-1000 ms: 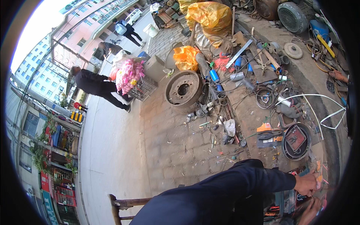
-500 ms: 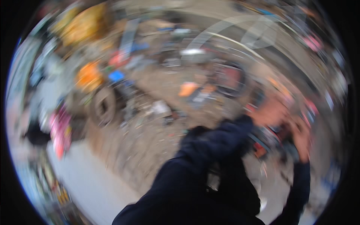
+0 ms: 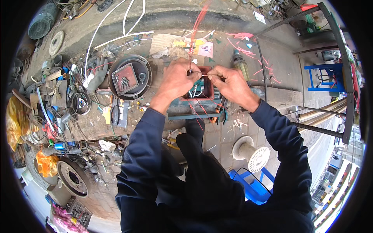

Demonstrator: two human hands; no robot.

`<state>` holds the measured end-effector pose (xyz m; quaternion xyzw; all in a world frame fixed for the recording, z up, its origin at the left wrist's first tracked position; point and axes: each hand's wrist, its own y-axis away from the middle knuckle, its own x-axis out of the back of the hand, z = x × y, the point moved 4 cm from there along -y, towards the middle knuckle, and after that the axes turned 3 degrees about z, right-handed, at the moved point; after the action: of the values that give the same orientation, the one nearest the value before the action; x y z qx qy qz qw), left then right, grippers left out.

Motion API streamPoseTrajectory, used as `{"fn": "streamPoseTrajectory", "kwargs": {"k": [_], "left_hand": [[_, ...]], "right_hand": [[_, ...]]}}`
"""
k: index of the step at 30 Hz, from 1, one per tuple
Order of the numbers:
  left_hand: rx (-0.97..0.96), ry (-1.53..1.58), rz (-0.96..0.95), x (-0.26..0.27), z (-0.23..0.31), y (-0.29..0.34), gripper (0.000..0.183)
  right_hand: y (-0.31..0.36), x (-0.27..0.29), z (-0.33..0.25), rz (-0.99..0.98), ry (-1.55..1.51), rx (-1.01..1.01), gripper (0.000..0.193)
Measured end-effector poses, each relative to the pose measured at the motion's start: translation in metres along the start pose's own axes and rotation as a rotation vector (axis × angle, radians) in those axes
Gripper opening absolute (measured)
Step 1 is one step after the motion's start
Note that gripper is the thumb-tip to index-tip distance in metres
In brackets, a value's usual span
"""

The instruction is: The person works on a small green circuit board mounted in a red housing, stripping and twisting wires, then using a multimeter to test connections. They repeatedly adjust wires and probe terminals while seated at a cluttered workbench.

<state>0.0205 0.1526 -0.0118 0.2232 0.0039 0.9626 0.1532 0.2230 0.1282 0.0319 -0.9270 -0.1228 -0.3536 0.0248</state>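
My left hand [image 3: 176,79] pinches a thin wire [image 3: 204,75], and the fingers of my right hand [image 3: 234,86] close on its other end. A bundle of red wires [image 3: 197,29] rises blurred from beside my left fingers. Under both hands lies an open red terminal box [image 3: 210,91] on a dark green machine body [image 3: 179,110]. Wire ends and green parts show inside the box, and loose red strands trail over its near side. Orange-handled pliers [image 3: 223,113] rest at the box's near right corner.
Left of my hands sits a round black housing [image 3: 146,64] bearing a red tray of screws [image 3: 125,79]. Black pliers [image 3: 114,112] and a grey glove [image 3: 100,75] lie near it. A white spool [image 3: 245,149] and a blue stool [image 3: 248,185] stand lower right; a metal frame [image 3: 347,97] borders the right.
My view has swung round from a blurred angle, bringing the hands from the right to the centre. Both hands now hold the thin wire over the terminal box.
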Motion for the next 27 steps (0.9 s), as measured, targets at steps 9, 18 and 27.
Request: {"fn": "streamPoseTrajectory", "kwargs": {"k": [9, 18, 27], "left_hand": [[0.034, 0.114, -0.053, 0.007, -0.008, -0.004, 0.018], [0.06, 0.142, 0.041, 0.025, -0.004, 0.001, 0.015], [-0.185, -0.096, 0.23, 0.033, -0.008, 0.009, 0.013]], "right_hand": [[-0.007, 0.002, 0.006, 0.033, -0.046, -0.019, 0.018], [-0.014, 0.006, 0.006, -0.007, 0.032, 0.008, 0.016], [-0.014, 0.008, -0.008, 0.176, 0.43, 0.442, 0.017]]}}
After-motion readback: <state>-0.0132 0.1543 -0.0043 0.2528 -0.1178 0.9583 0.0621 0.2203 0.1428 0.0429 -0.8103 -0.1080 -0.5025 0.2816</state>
